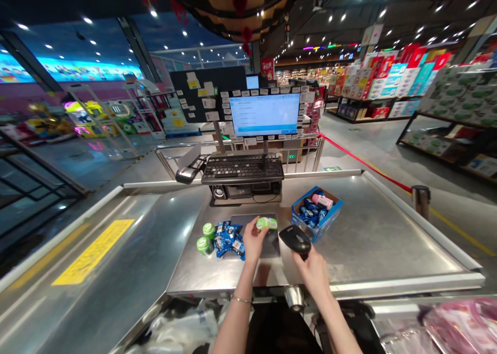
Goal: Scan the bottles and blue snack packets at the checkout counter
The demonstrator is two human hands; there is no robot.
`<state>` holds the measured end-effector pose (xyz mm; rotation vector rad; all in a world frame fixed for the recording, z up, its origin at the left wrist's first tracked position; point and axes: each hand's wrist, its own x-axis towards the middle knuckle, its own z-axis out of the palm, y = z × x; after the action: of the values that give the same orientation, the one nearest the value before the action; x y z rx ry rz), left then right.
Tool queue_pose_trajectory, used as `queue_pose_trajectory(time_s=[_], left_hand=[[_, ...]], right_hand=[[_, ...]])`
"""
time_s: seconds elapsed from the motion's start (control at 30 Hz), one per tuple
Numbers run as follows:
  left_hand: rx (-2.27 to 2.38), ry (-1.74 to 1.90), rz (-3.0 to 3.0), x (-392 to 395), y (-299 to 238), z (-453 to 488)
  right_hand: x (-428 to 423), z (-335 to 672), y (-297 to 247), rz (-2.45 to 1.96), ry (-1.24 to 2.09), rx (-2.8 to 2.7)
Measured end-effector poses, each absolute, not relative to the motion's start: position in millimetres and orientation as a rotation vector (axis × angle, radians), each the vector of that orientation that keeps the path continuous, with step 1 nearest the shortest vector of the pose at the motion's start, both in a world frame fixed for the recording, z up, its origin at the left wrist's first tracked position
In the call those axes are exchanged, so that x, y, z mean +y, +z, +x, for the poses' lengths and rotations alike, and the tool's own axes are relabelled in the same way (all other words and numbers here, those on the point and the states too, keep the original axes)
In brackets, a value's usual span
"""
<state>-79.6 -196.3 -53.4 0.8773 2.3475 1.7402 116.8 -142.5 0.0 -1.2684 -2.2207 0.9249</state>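
A brushed stainless-steel counter (373,230) spreads before the person. With the held canister as the dial's centre, a wide flat monitor (267,115) with a lit blue-white screen stands at twelve o'clock, and a long black keyboard (243,168) sits at eleven. At three o'clock is an open-topped blue cardboard box (329,221) holding shiny blue packets (309,212) and one pink cylindrical container (322,202) lying on top. At eight, a loose heap of blue foil packets (228,239) rests on the counter.

The right hand (312,268) is at about five o'clock, fingers curled around the handle of a black handheld scanner (295,239); its head is at four, near the box. The left hand (254,237), reaching in from seven, has thumb and fingers nearly together, pinching the left end of a small green-and-white cylindrical canister (266,223), tipped on its side. Toward nine, just beyond the heap, stand two green canisters (204,246).
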Motion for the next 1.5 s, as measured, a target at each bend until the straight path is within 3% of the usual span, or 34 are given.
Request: queue_pose_trajectory(time_s=[0.2, 0.33, 0.53, 0.73, 1.03, 1.5], left_hand=[[3.031, 0.692, 1.068, -214.1, -50.9, -109.1], [3.126, 0.414, 0.999, -217.9, -50.4, -124.1], [3.087, 0.655, 1.185, -188.7, -32.9, -113.0], [2.339, 1.137, 1.780, -89.6, -8.4, -53.9], [2.023, 0.894, 2.016, 39.0, -10.6, -29.3], [2.154, 0.768, 2.082, 24.4, -11.3, -24.6]], right_hand=[[-144.7, 116.5, 2.3, -1.269, 0.881, -2.244], [-143.2, 116.1, 0.6, -1.279, 0.872, -2.264], [-136.2, 120.7, -1.5, -1.334, 0.880, -2.191], [-118.8, 138.2, 1.1, -1.395, 0.881, -2.055], [-92.3, 162.6, -6.5, -1.416, 0.813, -1.941], [-91.1, 170.7, -3.6, -1.408, 0.804, -1.906]])
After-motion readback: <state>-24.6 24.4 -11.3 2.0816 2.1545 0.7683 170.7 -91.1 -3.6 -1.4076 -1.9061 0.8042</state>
